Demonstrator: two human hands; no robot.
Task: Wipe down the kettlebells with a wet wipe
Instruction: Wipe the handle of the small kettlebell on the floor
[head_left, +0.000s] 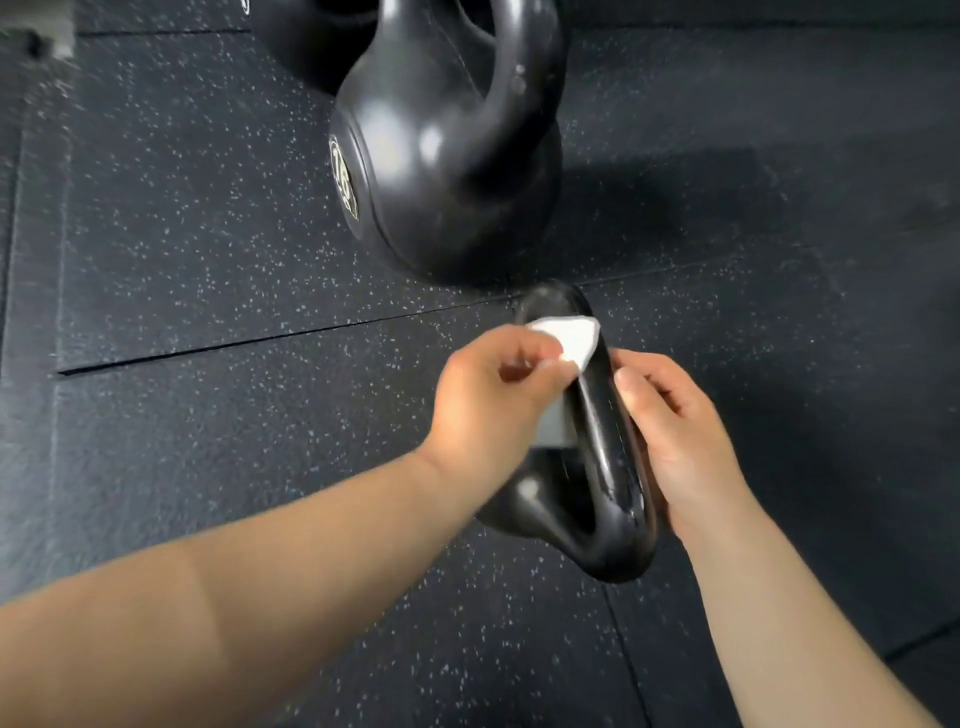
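Kettlebell (605, 467) low and right of centre on the speckled black rubber floor (208, 234), glossy black, seen from above with the thick handle loop nearest the camera and the rounded body mostly hidden beneath it. Streaks of sheen along the handle, possibly wet, not certain. Left hand (493, 400) at the handle's far left side, grip narrow, thumb and fingertips pinching a small folded white wet wipe (571, 338), pressed against the top bend of the handle. Right hand (675, 436) on the opposite side of the handle, fingers curled against the outer edge and touching it, grip part closed around the bar; how far it wraps around the bar is hidden. Both forearms bare, reaching in from the bottom edge. Second kettlebell (441, 156) just beyond the first, upright, larger, same glossy black with soft highlights on the belly, a round label on its left face with gold numerals reading roughly 16, blurred. Base of that larger one very near the tip of the handle being wiped; contact unclear. Seams between floor tiles running left of the hands.
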